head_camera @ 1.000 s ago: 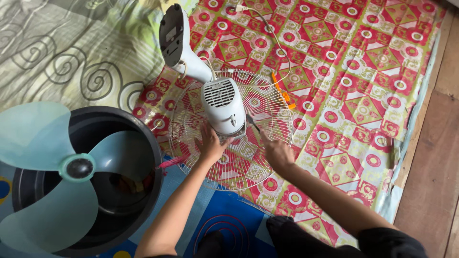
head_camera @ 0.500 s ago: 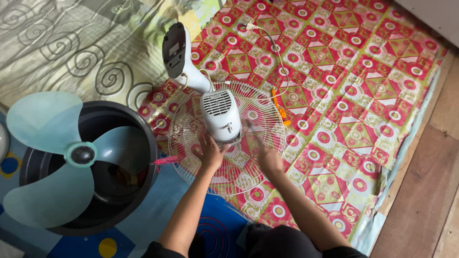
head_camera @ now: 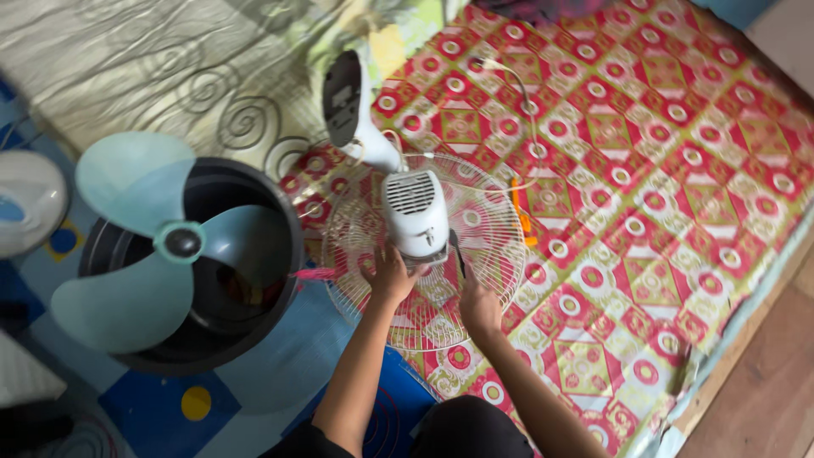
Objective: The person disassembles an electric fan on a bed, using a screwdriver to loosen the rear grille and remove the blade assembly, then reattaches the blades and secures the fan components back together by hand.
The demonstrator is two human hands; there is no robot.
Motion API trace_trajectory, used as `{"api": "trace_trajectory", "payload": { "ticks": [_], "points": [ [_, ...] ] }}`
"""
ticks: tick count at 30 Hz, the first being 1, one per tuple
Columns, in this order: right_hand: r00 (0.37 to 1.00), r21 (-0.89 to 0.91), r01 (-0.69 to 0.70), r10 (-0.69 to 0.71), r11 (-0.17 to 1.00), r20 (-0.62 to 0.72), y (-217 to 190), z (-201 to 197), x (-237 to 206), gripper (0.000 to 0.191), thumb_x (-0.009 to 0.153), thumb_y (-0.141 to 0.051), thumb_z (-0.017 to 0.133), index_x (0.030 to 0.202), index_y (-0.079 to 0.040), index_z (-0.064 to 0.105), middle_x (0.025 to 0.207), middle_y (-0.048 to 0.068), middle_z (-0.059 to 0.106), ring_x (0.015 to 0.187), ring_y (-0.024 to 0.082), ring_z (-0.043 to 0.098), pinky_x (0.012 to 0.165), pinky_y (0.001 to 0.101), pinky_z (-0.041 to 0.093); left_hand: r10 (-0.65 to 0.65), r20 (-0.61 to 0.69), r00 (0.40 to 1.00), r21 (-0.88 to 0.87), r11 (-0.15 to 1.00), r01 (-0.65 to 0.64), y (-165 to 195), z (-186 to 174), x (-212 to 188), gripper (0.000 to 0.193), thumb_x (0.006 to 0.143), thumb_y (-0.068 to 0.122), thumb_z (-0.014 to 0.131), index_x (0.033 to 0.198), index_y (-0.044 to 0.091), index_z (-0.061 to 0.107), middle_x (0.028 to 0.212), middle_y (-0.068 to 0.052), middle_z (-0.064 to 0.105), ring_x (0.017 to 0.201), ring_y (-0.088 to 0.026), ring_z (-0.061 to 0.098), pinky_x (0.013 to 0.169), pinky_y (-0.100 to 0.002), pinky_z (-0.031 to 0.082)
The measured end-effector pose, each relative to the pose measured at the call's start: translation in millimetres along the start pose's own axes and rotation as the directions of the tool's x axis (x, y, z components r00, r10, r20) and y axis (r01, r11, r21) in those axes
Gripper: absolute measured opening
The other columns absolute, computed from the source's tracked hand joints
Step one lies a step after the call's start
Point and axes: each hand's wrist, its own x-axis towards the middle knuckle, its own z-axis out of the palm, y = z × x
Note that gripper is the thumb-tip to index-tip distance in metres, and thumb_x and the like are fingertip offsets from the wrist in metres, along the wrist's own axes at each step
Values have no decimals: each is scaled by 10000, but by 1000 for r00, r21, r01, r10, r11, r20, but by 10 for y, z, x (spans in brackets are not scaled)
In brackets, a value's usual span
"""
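Head view: at frame centre, the left hand (head_camera: pixel 390 276) grips the white fan motor housing (head_camera: pixel 415 214) over the wire fan guard (head_camera: pixel 424 250); the right hand (head_camera: pixel 479 307) holds a dark screwdriver (head_camera: pixel 459 254). Pale green fan blade (head_camera: pixel 153 246) rests at left on a black basin (head_camera: pixel 271 212).

A white fan motor housing (head_camera: pixel 415 212) stands upright on a round wire grille (head_camera: pixel 496 229) lying flat.

Fan motor housing (head_camera: pixel 415 212): white, with a grey vent grille. Wire guard (head_camera: pixel 424 254): white. Fan blade (head_camera: pixel 148 242): pale teal with a black hub. Tub (head_camera: pixel 271 254): black. Mat (head_camera: pixel 644 170): red, patterned with green-yellow diamonds and white rings. Screwdriver handle (head_camera: pixel 521 212): orange. Cloth (head_camera: pixel 153 76): pale green with dark spirals.
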Motion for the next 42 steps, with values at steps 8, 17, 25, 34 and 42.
{"api": "trace_trajectory", "payload": {
  "ticks": [8,17,25,34,42],
  "points": [
    [995,-17,101,-101,995,5,-7,111,-310,479,990,-209,491,1468,-213,521,808,277,713,721,460,712,655,576,560,13,276,961,270,959,-90,-348,-916,125,983,831,554,754,1621,264,244,1620,-154,380,1464,-407,397,1164,-683,294],
    [984,27,140,-136,990,-119,-80,380,-949,391,983,-211,533,1361,-228,628,725,248,694,670,433,707,601,560,554,44,133,990,-69,997,-36,-1362,-932,-85,861,969,496,639,1599,49,259,1623,-276,307,1489,-447,330,1210,-510,298],
    [929,-144,359,-339,922,147,-844,579,-526,463,1026,-266,499,1486,-311,472,683,202,689,612,414,698,560,559,523,-99,3,995,-596,799,81,-1627,-819,-253,1014,883,440,728,1619,57,146,1654,-240,250,1545,-389,232,1259,-444,223],
    [957,-305,291,-281,907,79,-1115,841,-35,593,952,-119,505,1512,-314,482,758,202,706,640,380,718,563,528,566,-314,-17,949,-574,780,248,-1508,-551,-235,1268,701,360,899,1589,-46,89,1575,-418,198,1534,-479,176,1243,-431,249],
    [958,-367,260,-287,893,-20,-920,936,16,537,960,-133,502,1464,-314,544,808,219,718,729,424,724,773,614,543,-317,17,948,-650,717,252,-1435,-456,-268,1239,662,290,868,1603,-3,117,1594,-403,207,1537,-458,236,1226,-426,309]
  ]
}}
